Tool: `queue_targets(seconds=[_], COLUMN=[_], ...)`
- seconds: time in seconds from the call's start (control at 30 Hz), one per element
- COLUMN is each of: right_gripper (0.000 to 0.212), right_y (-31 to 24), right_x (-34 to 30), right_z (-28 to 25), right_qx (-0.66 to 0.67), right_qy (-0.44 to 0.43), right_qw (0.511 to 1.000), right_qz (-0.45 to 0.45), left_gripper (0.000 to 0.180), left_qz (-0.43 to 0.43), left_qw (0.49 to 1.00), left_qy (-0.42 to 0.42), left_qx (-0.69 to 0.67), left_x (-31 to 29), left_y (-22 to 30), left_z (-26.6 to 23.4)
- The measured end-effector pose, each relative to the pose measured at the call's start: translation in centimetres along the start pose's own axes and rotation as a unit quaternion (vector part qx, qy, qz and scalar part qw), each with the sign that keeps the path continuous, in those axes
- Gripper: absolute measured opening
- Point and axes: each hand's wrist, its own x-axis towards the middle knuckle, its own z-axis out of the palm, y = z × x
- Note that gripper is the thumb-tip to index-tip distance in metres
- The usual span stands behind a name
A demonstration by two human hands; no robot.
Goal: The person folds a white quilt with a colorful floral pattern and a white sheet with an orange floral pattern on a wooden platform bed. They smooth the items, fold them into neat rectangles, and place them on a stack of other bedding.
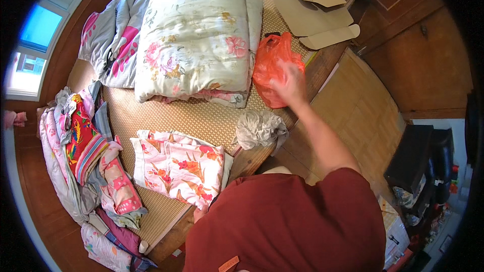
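My right hand [290, 84], smeared by motion, is over a crumpled red plastic bag [267, 65] at the edge of the bed; whether its fingers grip the bag cannot be made out. Only a little of my left hand [200, 213] shows, beside the near corner of a folded white cloth with red and orange flowers [176, 163]. My body hides the rest of it. Between the two hands lies a bunched-up pale grey cloth [258, 128], close to the bed's wooden edge.
A thick folded floral quilt [194, 35] and a grey-and-pink bedcover [118, 32] lie on the woven mat [123, 113]. Piled clothes [85, 156] line the left side. An opened cardboard box [322, 20] is at the far right, with a dark case behind it. Beyond the wooden edge [252, 163] is floor.
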Motion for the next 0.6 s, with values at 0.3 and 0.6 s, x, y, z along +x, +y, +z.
queue_targets(seconds=[0.3, 0.6], right_gripper=[0.033, 0.012], right_y=[6.5, -16.0], right_x=[-0.5, 3.5], right_z=[6.6, -4.2], right_qx=[0.249, 0.598], right_qy=[-0.073, -0.204], right_qw=[0.925, 0.767], right_qz=[0.277, 0.114], left_gripper=[0.035, 0.029], left_qz=[-0.033, 0.242], left_qw=[0.923, 0.94], left_qy=[-0.017, -0.052], left_qx=[0.382, 0.236], left_x=[-1.5, -6.5], left_y=[5.6, 21.9], left_z=[-1.3, 9.6])
